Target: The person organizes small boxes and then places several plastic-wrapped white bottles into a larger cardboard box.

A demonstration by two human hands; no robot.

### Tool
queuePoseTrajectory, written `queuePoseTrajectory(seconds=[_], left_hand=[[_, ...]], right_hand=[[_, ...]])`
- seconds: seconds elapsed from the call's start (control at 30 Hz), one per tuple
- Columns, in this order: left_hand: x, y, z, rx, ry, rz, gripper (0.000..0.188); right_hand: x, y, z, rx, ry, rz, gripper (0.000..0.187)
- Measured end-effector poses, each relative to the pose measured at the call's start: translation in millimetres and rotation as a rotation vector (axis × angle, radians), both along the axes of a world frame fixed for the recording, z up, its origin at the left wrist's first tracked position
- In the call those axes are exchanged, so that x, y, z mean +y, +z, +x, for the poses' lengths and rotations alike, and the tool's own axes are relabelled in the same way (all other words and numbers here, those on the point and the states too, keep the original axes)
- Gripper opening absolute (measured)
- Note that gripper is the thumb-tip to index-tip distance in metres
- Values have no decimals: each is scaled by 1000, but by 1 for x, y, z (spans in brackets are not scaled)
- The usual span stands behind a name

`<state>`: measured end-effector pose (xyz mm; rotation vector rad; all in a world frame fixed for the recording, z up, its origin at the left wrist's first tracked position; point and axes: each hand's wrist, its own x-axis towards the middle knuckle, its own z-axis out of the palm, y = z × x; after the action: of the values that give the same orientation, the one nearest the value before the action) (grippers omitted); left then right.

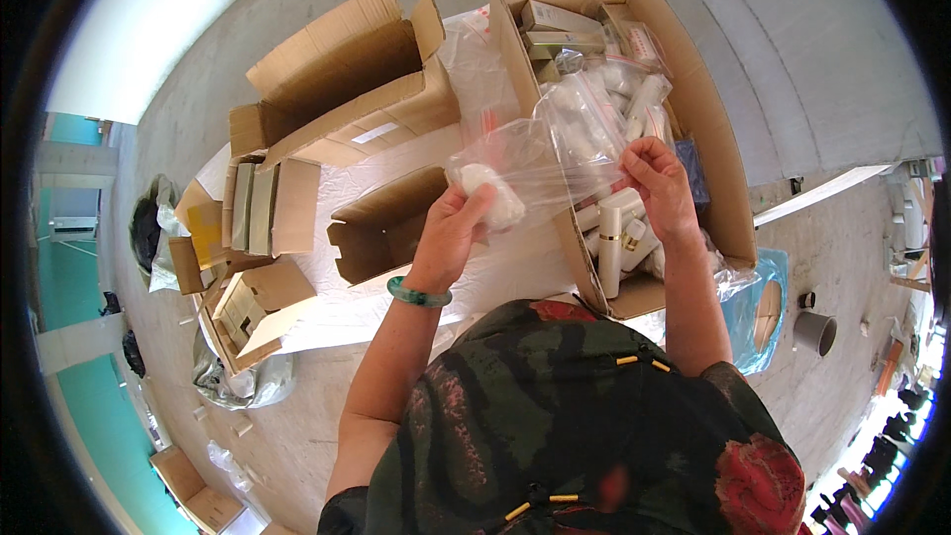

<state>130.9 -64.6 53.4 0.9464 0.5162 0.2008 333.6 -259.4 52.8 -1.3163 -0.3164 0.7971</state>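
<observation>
My left hand [451, 228] grips the bottom of a clear plastic zip bag [540, 163] and pinches a small white item [495, 193] through the film. My right hand [656, 183] holds the bag's other edge near its red seal strip. The bag hangs stretched between both hands, over the near-left edge of a large open cardboard box [728, 188]. That box holds white tubes and bottles [619, 228] in bags and several small olive-coloured cartons [560, 25]. A green bangle [418, 294] sits on my left wrist.
A smaller open carton [381, 223] lies on the white sheet [396, 163] left of my hands. A big empty cardboard box [347, 79] lies on its side behind it. Flat packs and small cartons [258, 213] are stacked at the left. A grey cup [814, 332] stands on the concrete floor at right.
</observation>
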Motion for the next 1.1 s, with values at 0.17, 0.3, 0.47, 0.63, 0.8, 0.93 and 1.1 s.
queuePoseTrajectory(seconds=[0.17,0.3,0.47,0.63,0.8,0.93,1.1], left_hand=[[2,1,-10,29,-22,-34,26],[5,5,-15,47,-75,-1,30],[11,8,-29,-82,42,-169,26],[25,9,-49,-151,-53,-325,29],[23,-5,-62,-98,-8,-308,24],[27,3,-66,-185,156,-420,16],[31,10,-62,-225,298,-478,13]], right_hand=[[8,15,-18,3,14,-35,18],[22,18,-33,-47,178,-98,21],[35,22,-45,-140,186,-118,14],[46,49,-58,-222,275,-196,11],[56,50,-63,-99,139,50,13],[61,31,-71,182,110,309,32],[76,15,-122,183,322,46,40]])
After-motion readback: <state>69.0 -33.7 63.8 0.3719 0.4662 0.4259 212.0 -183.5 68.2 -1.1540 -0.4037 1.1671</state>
